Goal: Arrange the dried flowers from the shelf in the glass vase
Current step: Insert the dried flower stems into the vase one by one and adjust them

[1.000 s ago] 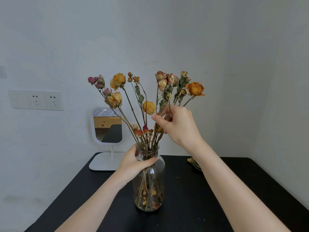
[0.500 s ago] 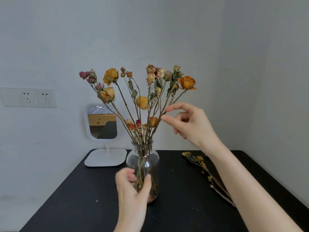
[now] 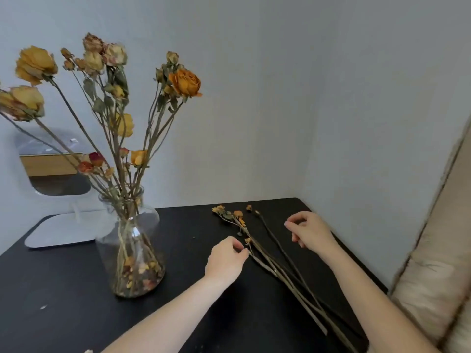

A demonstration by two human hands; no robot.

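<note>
Left hand is held to the right of the glass vase, fingers curled, with the tips set against the nearest of the loose dried stems; whether that stem is actually pinched cannot be told. Right hand is held farther right of the vase, loosely curled, with nothing gripped. These stems are laid flat on the black worktop, apart from the vase. Dried roses are stood in the upright vase. A white mirror is seen behind the vase.
</note>
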